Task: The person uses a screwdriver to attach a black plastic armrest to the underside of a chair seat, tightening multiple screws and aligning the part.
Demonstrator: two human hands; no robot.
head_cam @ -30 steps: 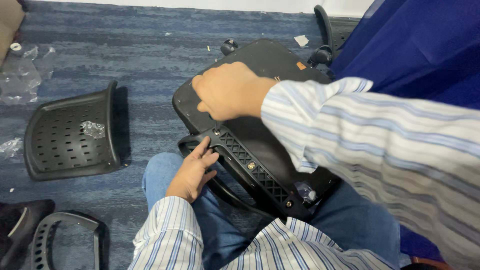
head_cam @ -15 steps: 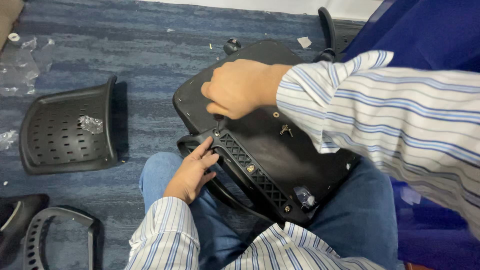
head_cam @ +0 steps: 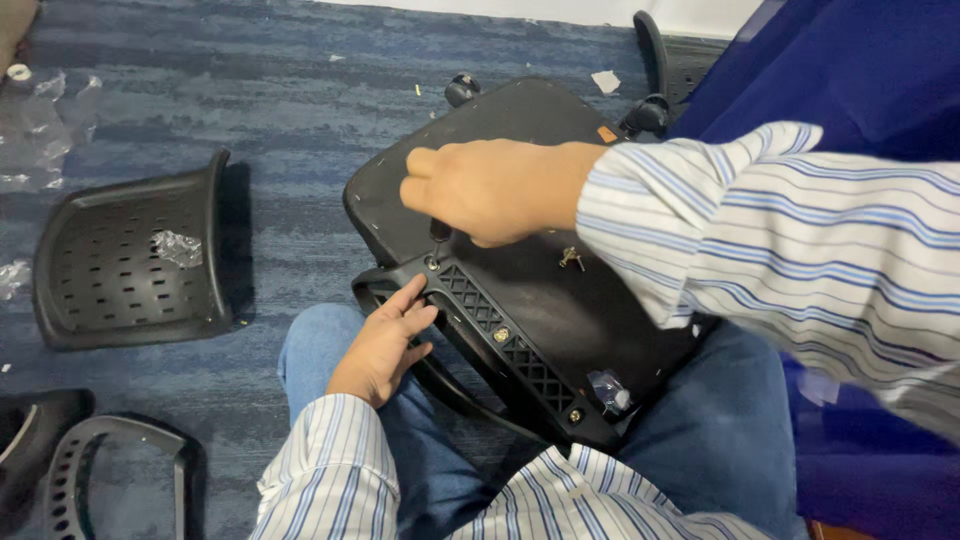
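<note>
A black chair seat (head_cam: 560, 300) lies underside up across my lap. A black armrest bracket (head_cam: 500, 340) with a lattice pattern rests along its near edge, with brass screws in it. My right hand (head_cam: 490, 185) is closed around a dark tool whose tip (head_cam: 438, 232) stands on the screw at the bracket's left end. My left hand (head_cam: 385, 345) presses flat against the bracket's curved left end, fingers spread. A loose screw (head_cam: 572, 260) lies on the seat.
A perforated black backrest panel (head_cam: 130, 265) lies on the blue carpet at left. Another black armrest frame (head_cam: 110, 470) lies at bottom left. Clear plastic wrap (head_cam: 40, 120) sits at upper left. A blue chair back (head_cam: 850, 70) stands at right. Caster wheels (head_cam: 462, 88) show behind the seat.
My right hand has shifted a little right and turned over the screw at the bracket's left end. My left hand stays on the bracket. The view has drifted slightly.
</note>
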